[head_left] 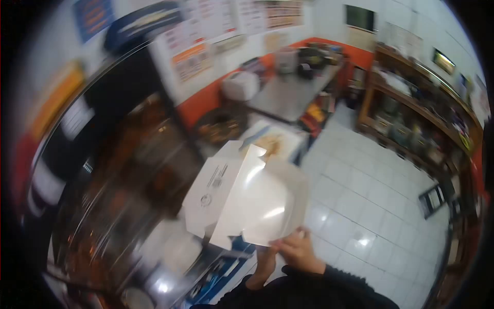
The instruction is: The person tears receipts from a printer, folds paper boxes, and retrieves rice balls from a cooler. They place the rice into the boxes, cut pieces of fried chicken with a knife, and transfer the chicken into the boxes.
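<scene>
A white cardboard food box (265, 201), glossy inside and partly folded, is held up in front of me. Its flat outer panel (211, 198) with small black print spreads to the left. At the lower near corner, my right hand (301, 251) is closed, pinching the box's edge between thumb and fingers. My left hand (263, 265) is closed just beside it, gripping the same corner from below; some of its fingertips are hidden by the cardboard. The two hands nearly touch.
A glass display case (134, 175) stands close on the left. Behind the box are a tray with food (278, 144) and a metal table (288, 95). Wooden shelves (411, 103) hold jars at the right. White floor tiles (360, 190) lie between.
</scene>
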Demonstrator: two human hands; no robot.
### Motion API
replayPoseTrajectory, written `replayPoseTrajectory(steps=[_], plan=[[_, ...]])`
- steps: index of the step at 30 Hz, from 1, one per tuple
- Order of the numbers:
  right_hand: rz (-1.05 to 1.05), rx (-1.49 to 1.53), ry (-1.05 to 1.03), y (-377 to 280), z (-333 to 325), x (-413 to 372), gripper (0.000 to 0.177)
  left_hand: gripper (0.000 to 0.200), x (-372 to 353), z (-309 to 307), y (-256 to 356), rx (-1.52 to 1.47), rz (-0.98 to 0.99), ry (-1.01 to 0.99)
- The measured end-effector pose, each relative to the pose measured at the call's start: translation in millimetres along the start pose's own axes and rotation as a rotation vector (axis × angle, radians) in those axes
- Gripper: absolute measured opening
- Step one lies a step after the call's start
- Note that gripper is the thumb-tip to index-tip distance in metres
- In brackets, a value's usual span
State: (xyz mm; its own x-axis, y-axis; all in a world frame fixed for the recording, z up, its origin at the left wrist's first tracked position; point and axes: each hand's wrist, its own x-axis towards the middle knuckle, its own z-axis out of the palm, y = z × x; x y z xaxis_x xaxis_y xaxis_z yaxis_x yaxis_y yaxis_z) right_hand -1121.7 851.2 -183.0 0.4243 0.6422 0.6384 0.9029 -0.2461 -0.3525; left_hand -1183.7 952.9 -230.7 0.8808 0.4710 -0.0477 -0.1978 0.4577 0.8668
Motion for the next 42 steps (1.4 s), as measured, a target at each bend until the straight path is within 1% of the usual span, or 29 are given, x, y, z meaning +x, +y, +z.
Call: replayPoseTrajectory(steps=[2, 4, 5, 6, 8, 9, 10, 12, 13, 15, 16, 18, 20, 21, 22, 23, 24, 26, 28, 30, 31, 32, 34, 35, 36, 37, 38, 41, 42], plan=[[0.125, 0.149, -0.006, 40.6, -37.0, -13.9, 0.037, 0.044, 29.0, 42.9, -32.5, -0.012, -0.088, 0.102], [0.478, -0.174, 0.354, 93.4, -83.9, -40.8, 0.049, 0.048, 74.1, 41.5, -99.5, 0.244, 0.064, -0.072], [0.625, -0.222, 0.447, 121.1, -120.5, -43.9, 0.057, 0.056, 89.4, 59.5, -87.0, 0.358, -0.289, -0.145], [0.675, -0.278, 0.469, 146.3, -139.1, -49.9, 0.057, 0.063, 106.7, 87.1, -80.2, 0.372, -0.145, -0.375], [1.040, 0.865, 0.729, 209.1, -160.0, -74.8, 0.065, 0.062, 147.5, 117.3, -100.1, 0.394, -0.385, -0.483], [1.220, 1.054, 0.547, 192.9, -148.4, -95.8, 0.066, 0.059, 140.3, 107.9, -86.7, 0.444, -0.500, -0.489], [1.243, 1.005, 0.574, 202.8, -131.4, -97.6, 0.066, 0.057, 166.1, 114.4, -83.0, 0.496, -0.616, -0.494], [1.311, 0.890, 0.545, 245.5, -129.6, -98.3, 0.062, 0.054, 223.7, 139.8, -131.0, 0.507, -0.525, -0.664], [1.320, 0.874, 0.558, 270.3, -129.3, -98.8, 0.062, 0.054, 244.2, 145.8, -164.9, 0.936, 0.144, -0.671], [1.486, 0.754, 0.763, 318.4, -122.7, -91.2, 0.059, 0.055, 270.3, 209.5, -165.3, 0.981, 0.135, -0.709], [1.485, 0.760, 0.764, 339.1, -120.7, -94.0, 0.059, 0.055, 271.8, 247.2, -167.2, 1.038, 0.141, -0.726], [1.448, 0.761, 0.899, 382.4, -102.6, -70.4, 0.059, 0.056, 285.4, 303.3, -179.2, 1.263, 0.291, -1.053], [1.159, 1.129, 1.090, 431.6, -92.3, -45.2, 0.049, 0.051, 313.8, 349.1, -199.2, 1.087, 0.058, -1.164], [1.170, 1.087, 1.085, 452.8, -99.5, -28.3, 0.049, 0.037, 333.9, 366.1, -217.0, 1.194, 0.166, -0.998], [1.187, 1.040, 1.079, 473.2, -110.6, -12.8, 0.049, 0.037, 359.9, 376.9, -227.1, 1.197, 0.152, -1.011], [1.205, 1.033, 1.090, 488.9, -125.3, 2.5, 0.049, 0.031, 389.4, 391.3, -232.8, 0.835, -0.040, -0.835], [1.205, 0.911, 1.058, 507.6, -146.8, 18.5, 0.049, 0.025, 419.4, 413.2, -238.0, 0.468, -0.214, -0.644], [1.227, 0.793, 1.051, 554.5, -182.7, 31.9, 0.049, 0.020, 470.5, 451.5, -233.1, 0.293, -0.471, -0.779], [1.011, 0.136, 0.789, 601.4, -222.3, 23.8, 0.050, 0.020, 505.5, 486.5, -240.5, 0.403, -0.408, -0.908], [0.948, -0.129, 0.571, 635.4, -261.3, 20.2, 0.053, 0.020, 534.4, 527.2, -242.9, 0.489, -0.416, -1.261], [1.050, -0.084, 0.552, 648.5, -279.2, 20.3, 0.054, 0.022, 548.1, 544.7, -253.4, 0.484, -0.435, -1.331], [1.009, -0.317, 0.617, 674.8, -285.3, 12.3, 0.054, 0.022, 560.9, 564.3, -264.6, 0.420, -0.436, -1.378], [1.166, -0.194, 0.823, 716.1, -304.9, 0.5, 0.049, 0.022, 583.3, 608.8, -300.4, 0.555, -0.204, -1.347], [1.169, -0.200, 0.814, 741.4, -318.9, -3.0, 0.049, 0.023, 592.9, 637.9, -313.7, 0.715, -0.096, -1.254], [1.089, -0.340, 0.902, 767.9, -331.4, -3.3, 0.044, 0.024, 602.7, 668.1, -325.5, 0.877, 0.006, -1.150], [1.009, -0.469, 0.985, 790.1, -342.1, -0.5, 0.040, 0.025, 616.8, 688.3, -352.0, 0.902, 0.264, -1.119], [0.993, -0.496, 0.887, 808.5, -364.1, 13.3, 0.031, 0.025, 625.8, 714.4, -360.9, 0.903, 0.267, -1.105], [0.762, -0.388, 0.550, 878.0, -412.0, 18.9, 0.028, 0.022, 666.0, 795.2, -381.3, 0.748, 0.521, -1.344], [0.761, -0.383, 0.555, 899.2, -426.7, 19.3, 0.028, 0.022, 682.2, 819.2, -384.7, 0.755, 0.523, -1.345]])
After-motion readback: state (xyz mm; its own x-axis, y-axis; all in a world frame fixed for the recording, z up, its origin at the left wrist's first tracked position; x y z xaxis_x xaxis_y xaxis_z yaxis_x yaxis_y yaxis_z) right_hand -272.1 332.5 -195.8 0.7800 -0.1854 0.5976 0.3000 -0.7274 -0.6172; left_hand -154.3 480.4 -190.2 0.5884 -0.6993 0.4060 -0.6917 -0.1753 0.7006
